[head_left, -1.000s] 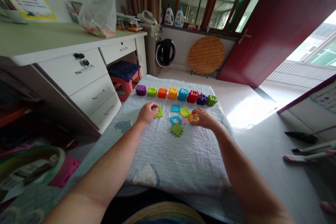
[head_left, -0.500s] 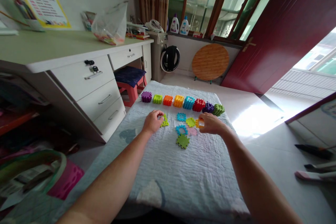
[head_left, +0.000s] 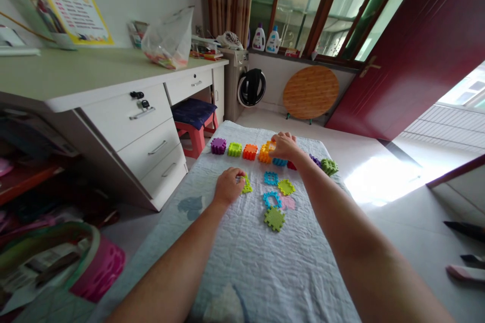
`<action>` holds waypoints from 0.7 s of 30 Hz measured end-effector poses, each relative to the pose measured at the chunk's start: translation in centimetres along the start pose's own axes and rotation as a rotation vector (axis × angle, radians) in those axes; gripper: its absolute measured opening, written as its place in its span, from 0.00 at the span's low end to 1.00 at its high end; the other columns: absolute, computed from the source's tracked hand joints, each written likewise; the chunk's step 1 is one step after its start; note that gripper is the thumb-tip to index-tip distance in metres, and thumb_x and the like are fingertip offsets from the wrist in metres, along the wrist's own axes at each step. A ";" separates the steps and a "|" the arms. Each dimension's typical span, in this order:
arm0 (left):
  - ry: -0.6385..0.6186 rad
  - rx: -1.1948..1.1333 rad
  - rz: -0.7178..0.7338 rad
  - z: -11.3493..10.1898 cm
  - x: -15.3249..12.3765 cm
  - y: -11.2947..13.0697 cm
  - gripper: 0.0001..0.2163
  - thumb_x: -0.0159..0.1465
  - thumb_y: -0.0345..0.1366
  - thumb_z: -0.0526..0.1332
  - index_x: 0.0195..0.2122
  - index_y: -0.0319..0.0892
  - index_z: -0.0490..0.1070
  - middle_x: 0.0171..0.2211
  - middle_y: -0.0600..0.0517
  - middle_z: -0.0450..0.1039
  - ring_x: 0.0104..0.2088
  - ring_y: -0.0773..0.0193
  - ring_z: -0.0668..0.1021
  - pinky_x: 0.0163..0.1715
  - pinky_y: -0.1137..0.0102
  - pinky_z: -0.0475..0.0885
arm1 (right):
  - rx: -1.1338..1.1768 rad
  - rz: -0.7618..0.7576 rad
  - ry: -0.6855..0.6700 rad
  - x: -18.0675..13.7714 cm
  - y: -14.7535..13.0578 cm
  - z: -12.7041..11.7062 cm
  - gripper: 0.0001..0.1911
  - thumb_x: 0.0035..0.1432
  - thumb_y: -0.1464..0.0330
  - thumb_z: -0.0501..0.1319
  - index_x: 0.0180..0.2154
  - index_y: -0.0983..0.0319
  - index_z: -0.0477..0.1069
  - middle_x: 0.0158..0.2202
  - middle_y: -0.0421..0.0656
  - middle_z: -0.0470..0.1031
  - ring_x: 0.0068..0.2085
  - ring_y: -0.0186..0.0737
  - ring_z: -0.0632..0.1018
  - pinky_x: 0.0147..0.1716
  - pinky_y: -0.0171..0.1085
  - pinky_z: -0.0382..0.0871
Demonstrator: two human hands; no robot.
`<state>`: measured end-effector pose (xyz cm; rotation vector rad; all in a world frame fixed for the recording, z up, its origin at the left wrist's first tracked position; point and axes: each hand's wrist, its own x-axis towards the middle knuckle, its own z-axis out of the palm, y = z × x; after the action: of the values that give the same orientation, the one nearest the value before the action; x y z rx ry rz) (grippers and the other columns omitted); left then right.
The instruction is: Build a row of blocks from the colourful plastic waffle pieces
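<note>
My left hand (head_left: 229, 184) rests low over the cloth, its fingers closed on the edge of a yellow-green interlocking tile (head_left: 247, 184). My right hand (head_left: 285, 146) reaches to the row of stacked tiles, fingers pinching a yellow tile at the yellow stack (head_left: 264, 154). It partly hides the blue stack (head_left: 279, 162) and the red stack (head_left: 291, 165). Between my hands lie a blue square frame tile (head_left: 271, 178), a lime tile (head_left: 286, 187), a blue tile with a large hole (head_left: 272, 200) and a green tile (head_left: 275, 218).
Purple (head_left: 219, 146), light green (head_left: 235, 149) and orange (head_left: 250, 152) stacks stand left in the row. A dark purple stack (head_left: 315, 160) and a green stack (head_left: 329, 166) are at its right end. A pale blue cloth (head_left: 257, 272) covers the table. A white desk (head_left: 136, 121) stands left.
My right hand has moved forward and left, carrying the yellow tile from beside the lime tile to the yellow stack. My left hand stays at the yellow-green tile. The view has shifted slightly.
</note>
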<state>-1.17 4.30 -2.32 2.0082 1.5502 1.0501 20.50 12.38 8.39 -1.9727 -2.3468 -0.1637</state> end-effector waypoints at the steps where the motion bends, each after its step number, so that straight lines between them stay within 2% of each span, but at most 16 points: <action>1: 0.000 0.003 0.001 0.0 0.0 0.0 0.06 0.55 0.27 0.60 0.32 0.42 0.73 0.35 0.50 0.75 0.38 0.62 0.76 0.44 0.68 0.70 | -0.005 0.001 -0.013 0.4 -0.1 0.1 0.27 0.44 0.58 0.63 0.47 0.60 0.72 0.46 0.49 0.69 0.48 0.53 0.65 0.46 0.46 0.57; 10: 0.002 -0.009 -0.016 -0.1 -0.1 0.1 0.06 0.55 0.27 0.60 0.32 0.42 0.73 0.36 0.51 0.75 0.39 0.62 0.76 0.45 0.68 0.70 | -0.033 0.007 -0.141 1.9 -0.1 1.1 0.26 0.45 0.59 0.64 0.48 0.59 0.72 0.48 0.51 0.69 0.50 0.56 0.65 0.46 0.48 0.59; 14: 0.003 -0.008 -0.004 -0.1 0.0 0.1 0.06 0.55 0.28 0.60 0.32 0.42 0.73 0.35 0.51 0.75 0.38 0.62 0.76 0.44 0.68 0.70 | 0.029 0.005 -0.075 1.2 0.2 0.8 0.32 0.46 0.58 0.65 0.53 0.60 0.69 0.51 0.52 0.68 0.51 0.57 0.66 0.48 0.50 0.59; 16: 0.003 -0.001 0.001 0.0 0.0 0.1 0.06 0.55 0.28 0.60 0.32 0.42 0.73 0.35 0.51 0.75 0.38 0.62 0.76 0.44 0.68 0.70 | 0.104 -0.014 0.020 0.0 0.5 0.3 0.34 0.47 0.57 0.64 0.56 0.60 0.66 0.53 0.52 0.67 0.52 0.57 0.65 0.49 0.50 0.60; 18: 0.002 0.009 0.001 0.0 0.0 0.1 0.06 0.55 0.28 0.59 0.32 0.42 0.73 0.35 0.51 0.74 0.38 0.62 0.76 0.44 0.68 0.70 | 0.192 -0.057 0.096 -2.0 0.8 -0.1 0.32 0.49 0.58 0.63 0.56 0.61 0.66 0.53 0.52 0.67 0.52 0.56 0.66 0.48 0.49 0.61; 20: 0.001 0.018 -0.002 0.0 0.0 0.1 0.06 0.55 0.29 0.59 0.33 0.42 0.73 0.35 0.51 0.74 0.38 0.62 0.76 0.43 0.68 0.70 | 0.282 -0.130 0.107 -4.8 0.9 -0.3 0.27 0.51 0.62 0.63 0.53 0.61 0.68 0.50 0.51 0.69 0.49 0.51 0.69 0.47 0.46 0.63; 21: 0.000 0.020 -0.001 0.0 0.0 0.1 0.06 0.55 0.29 0.59 0.33 0.42 0.73 0.35 0.51 0.74 0.38 0.62 0.76 0.43 0.68 0.70 | 0.333 -0.189 0.068 -6.4 0.9 -0.3 0.24 0.52 0.64 0.62 0.51 0.62 0.69 0.47 0.50 0.71 0.47 0.48 0.71 0.46 0.44 0.64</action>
<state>-1.14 4.30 -2.24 2.0204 1.5678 1.0375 22.46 6.22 7.93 -1.5710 -2.3334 0.1399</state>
